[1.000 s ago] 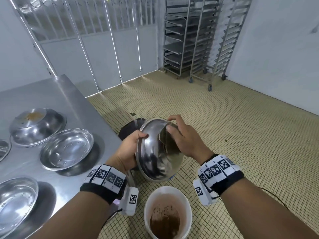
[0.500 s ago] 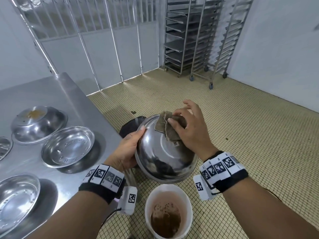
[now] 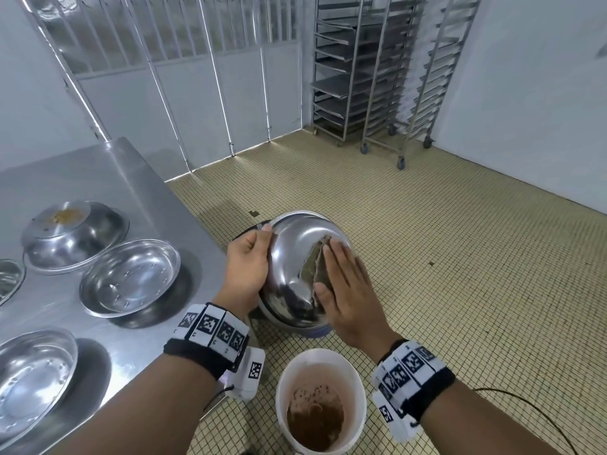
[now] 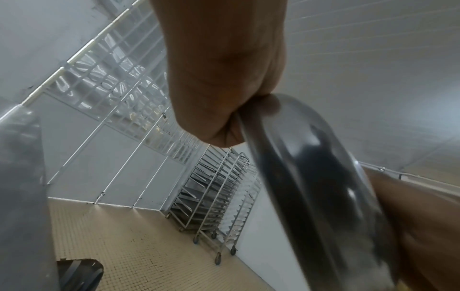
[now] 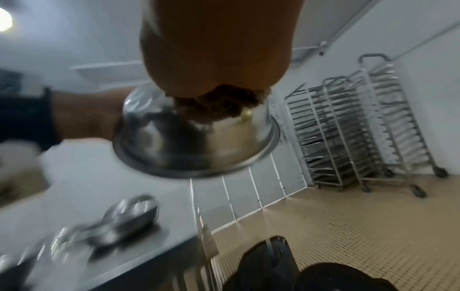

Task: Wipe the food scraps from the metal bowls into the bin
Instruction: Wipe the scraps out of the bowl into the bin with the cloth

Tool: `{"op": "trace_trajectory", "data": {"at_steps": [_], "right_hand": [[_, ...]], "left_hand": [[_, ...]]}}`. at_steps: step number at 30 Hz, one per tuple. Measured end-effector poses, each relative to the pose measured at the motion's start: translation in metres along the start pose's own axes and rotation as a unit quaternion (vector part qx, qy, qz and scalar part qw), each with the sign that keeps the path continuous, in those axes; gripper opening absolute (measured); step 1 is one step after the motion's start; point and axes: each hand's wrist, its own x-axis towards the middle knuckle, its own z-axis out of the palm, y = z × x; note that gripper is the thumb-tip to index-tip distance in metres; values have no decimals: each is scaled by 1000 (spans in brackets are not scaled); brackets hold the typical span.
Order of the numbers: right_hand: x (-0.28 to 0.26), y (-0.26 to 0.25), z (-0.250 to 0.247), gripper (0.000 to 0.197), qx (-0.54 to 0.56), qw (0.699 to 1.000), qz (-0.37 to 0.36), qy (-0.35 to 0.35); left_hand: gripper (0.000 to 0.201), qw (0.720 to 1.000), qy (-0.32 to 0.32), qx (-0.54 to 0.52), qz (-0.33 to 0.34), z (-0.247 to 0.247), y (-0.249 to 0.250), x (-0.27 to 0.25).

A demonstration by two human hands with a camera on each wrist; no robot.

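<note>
Above a white bin [image 3: 320, 402] on the tiled floor [image 3: 460, 257], a metal bowl [image 3: 297, 274] is held upturned and tilted, its outer side facing the camera, apparently so that whatever is wiped loose falls toward the brown scraps already in the bin. The left hand [image 3: 248, 264] grips the bowl by its rim, thumb over the edge and fingers curled behind it, which steadies the bowl against the wiping. The right hand [image 3: 348, 290] lies flat with fingers straight and together, pressing a brownish cloth [image 3: 312, 264] against the bowl's curved side; the right wrist view shows the cloth bunched under the palm. On the steel table [image 3: 98, 178] to the left, well apart from the bin, four more bowls wait: one upturned with orange scraps on its base [image 3: 74, 233], two upright [image 3: 129, 277] [image 3: 31, 382] and one only partly in view at the edge. Tray racks [image 3: 368, 70] stand against the far wall.
</note>
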Motion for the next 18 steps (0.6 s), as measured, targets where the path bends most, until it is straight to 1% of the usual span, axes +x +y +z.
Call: {"op": "trace_trajectory", "data": {"at_steps": [3, 4, 5, 6, 8, 9, 11, 13, 14, 15, 17, 18], "right_hand": [[21, 7, -8, 71, 59, 993, 97, 0], [30, 6, -12, 73, 62, 992, 110, 6], [36, 3, -15, 73, 49, 993, 104, 11], [40, -1, -16, 72, 23, 996, 80, 15], [35, -11, -12, 70, -20, 1000, 11, 12], [28, -15, -8, 69, -23, 1000, -16, 6], [9, -14, 2, 69, -10, 999, -45, -11], [-1, -4, 8, 70, 1, 999, -42, -14], [-1, 2, 8, 70, 11, 1000, -27, -6], [4, 6, 7, 70, 28, 1000, 3, 2], [21, 11, -2, 74, 82, 992, 90, 15], [32, 12, -7, 76, 100, 988, 119, 20]], "left_hand": [[26, 999, -41, -4, 10, 7, 4, -9], [24, 999, -46, -4, 11, 9, 3, -11], [25, 999, -46, -7, 10, 11, 3, -12], [28, 999, -43, -19, 8, 12, 3, -11], [38, 999, -24, -42, 4, 13, 5, -8], [38, 999, -8, -46, 6, 13, 8, -6], [29, 999, 13, -45, 17, 10, 13, -4], [25, 999, 2, -24, 28, 6, 13, -2], [26, 999, -10, -14, 34, 4, 12, -3], [26, 999, -23, -7, 39, 3, 10, -4], [21, 998, -41, -4, 41, 6, 5, -7], [18, 998, -45, -10, 38, 8, 4, -10]]}}
